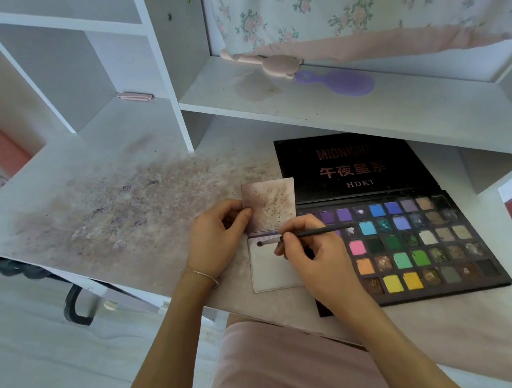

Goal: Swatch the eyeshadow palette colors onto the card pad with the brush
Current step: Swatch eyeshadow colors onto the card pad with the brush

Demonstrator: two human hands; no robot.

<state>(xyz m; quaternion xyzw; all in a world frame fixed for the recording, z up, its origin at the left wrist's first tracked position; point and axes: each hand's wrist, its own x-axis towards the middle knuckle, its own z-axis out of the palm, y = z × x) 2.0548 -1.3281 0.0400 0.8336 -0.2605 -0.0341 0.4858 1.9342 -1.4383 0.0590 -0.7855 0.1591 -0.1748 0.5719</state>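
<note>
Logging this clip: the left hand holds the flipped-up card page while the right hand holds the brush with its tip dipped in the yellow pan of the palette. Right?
Not quite. In the head view the brush tip rests on the blank card, not in a yellow pan of the palette. The left hand does hold the flipped-up page, and the right hand holds the brush.

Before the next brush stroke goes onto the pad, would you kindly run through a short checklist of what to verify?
1. Right hand grips the brush: ok.
2. Brush tip sits over the blank lower card: ok.
3. Left hand holds the used, flipped-up card clear of the blank one: ok.
4. Eyeshadow palette open beside the right hand: ok.
5. Colour loaded on the tip: cannot tell.
</note>
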